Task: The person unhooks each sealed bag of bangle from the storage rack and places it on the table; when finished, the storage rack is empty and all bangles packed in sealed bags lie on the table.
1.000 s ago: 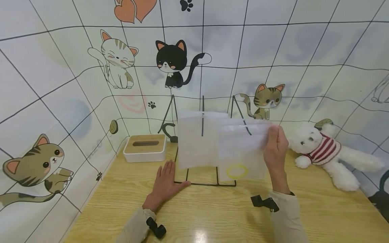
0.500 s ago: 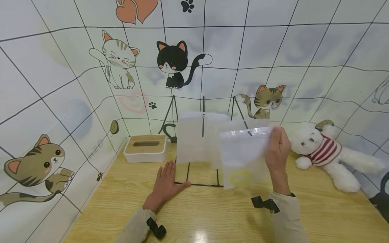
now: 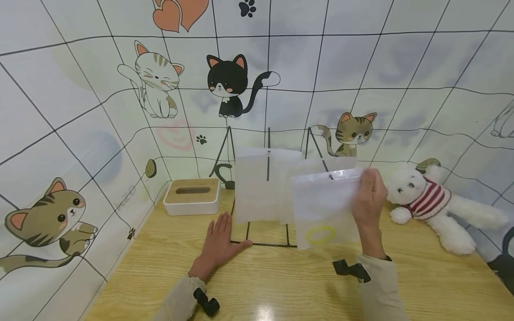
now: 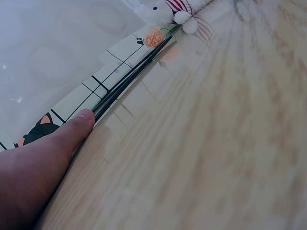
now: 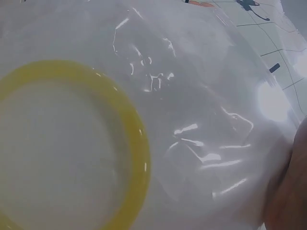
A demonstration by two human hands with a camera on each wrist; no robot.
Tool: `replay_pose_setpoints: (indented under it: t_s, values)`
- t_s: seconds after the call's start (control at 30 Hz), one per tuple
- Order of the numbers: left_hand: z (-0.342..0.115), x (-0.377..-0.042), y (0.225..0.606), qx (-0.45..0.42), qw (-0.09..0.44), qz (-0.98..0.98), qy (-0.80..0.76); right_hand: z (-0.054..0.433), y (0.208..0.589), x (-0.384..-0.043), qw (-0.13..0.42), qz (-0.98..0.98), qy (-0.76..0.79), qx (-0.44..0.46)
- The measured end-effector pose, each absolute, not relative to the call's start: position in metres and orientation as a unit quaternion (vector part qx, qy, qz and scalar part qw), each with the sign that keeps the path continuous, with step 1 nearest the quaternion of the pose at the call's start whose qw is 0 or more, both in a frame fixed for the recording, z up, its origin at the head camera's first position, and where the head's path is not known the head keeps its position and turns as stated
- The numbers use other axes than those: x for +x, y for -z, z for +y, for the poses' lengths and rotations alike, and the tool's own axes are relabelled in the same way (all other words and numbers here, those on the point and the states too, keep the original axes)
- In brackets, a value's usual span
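Note:
In the head view my right hand [image 3: 368,200] pinches the upper right side of a translucent zip bag [image 3: 321,200] with a yellow ring [image 5: 140,148] in it. The bag's top edge overlaps the tip of the right prong of a black wire display rack [image 3: 265,244]. Behind it, another pale bag [image 3: 299,167] hangs farther back on that prong. More pale bags [image 3: 257,191] hang from the middle prong. My left hand [image 3: 218,240] lies flat on the table beside the rack's base. Its thumb [image 4: 79,125] touches the front bar.
A white tissue box [image 3: 192,207] with a wooden lid stands left of the rack. On the right lies a white plush toy [image 3: 429,196] in a striped shirt. The wooden table [image 3: 257,281] meets a cat-patterned wall covering [image 3: 297,62] behind the rack.
The front bag has come down and toward me along the right prong, separating from the bag behind. My right hand has shifted slightly right. The left hand stays where it was.

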State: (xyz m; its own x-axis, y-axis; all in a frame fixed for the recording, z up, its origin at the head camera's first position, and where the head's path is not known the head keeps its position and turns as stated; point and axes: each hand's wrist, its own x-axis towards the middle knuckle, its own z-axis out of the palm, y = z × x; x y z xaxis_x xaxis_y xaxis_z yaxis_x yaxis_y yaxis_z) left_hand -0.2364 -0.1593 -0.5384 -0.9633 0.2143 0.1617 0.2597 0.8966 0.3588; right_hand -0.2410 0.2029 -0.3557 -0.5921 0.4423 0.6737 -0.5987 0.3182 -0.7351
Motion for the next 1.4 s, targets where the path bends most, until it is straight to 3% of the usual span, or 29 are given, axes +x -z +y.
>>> replay_pose_setpoints:
  t_s: [0.27,0.93,1.4]
  values:
    - [-0.159,-0.237,0.539,-0.122,0.057,-0.972,0.191,0.207,0.354,-0.236,0.44,-0.684,-0.578,0.069]
    - [-0.16,-0.235,0.54,-0.12,0.057,-0.973,0.188,0.21,0.343,-0.228,0.509,-0.614,-0.595,0.104]
    - [-0.159,-0.239,0.541,-0.114,0.048,-0.976,0.18,0.242,0.343,-0.216,0.49,-0.628,-0.604,0.019]
